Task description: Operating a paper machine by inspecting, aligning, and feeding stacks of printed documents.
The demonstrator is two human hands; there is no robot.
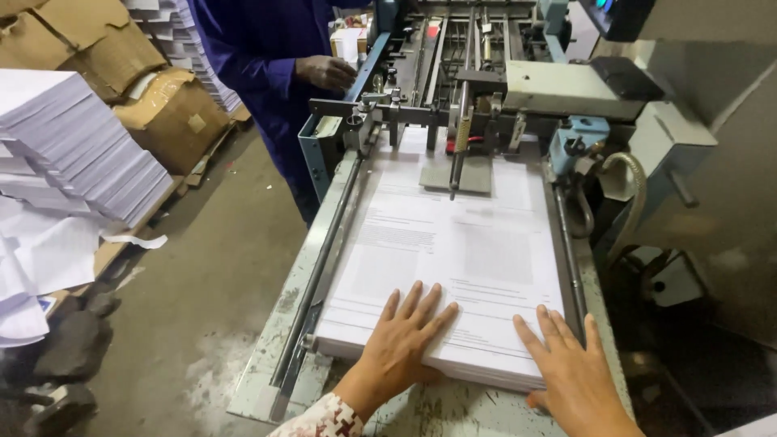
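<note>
Pressing flat, your left hand (403, 338) lies palm down on the near end of the stack of printed sheets (453, 259), fingers spread and pointing up the frame; the grip is open, clasping nothing. Your right hand (573, 371) rests the same way at the stack's lower right corner, fingers splayed over the top sheet, thumb down along the near edge, grip likewise open. A patterned sleeve cuff (324, 417) shows at your left wrist, at the bottom of the frame.

The stack sits in the middle of the frame on the feed bench (271, 356) of a paper-handling machine, its worn, paint-chipped metal showing at lower left. A long dark guide rail (320, 267) runs along the stack's left side, and another rail (570, 259) runs just beside its right side. At the far end of the stack a grey metal plate (455, 174) rests on the top sheet, under a rod hanging from the machine's feeder head (477, 81) in the upper middle. A ribbed hose (627, 194) curves down on the right.

In the upper left centre a person in a blue coat (259, 57) stands beside the machine, one hand (325, 73) at its frame. Tall piles of white sheets (73, 146) fill the left edge, with loose sheets below them, and cardboard boxes (129, 73) lie behind on the concrete floor (202, 283).
</note>
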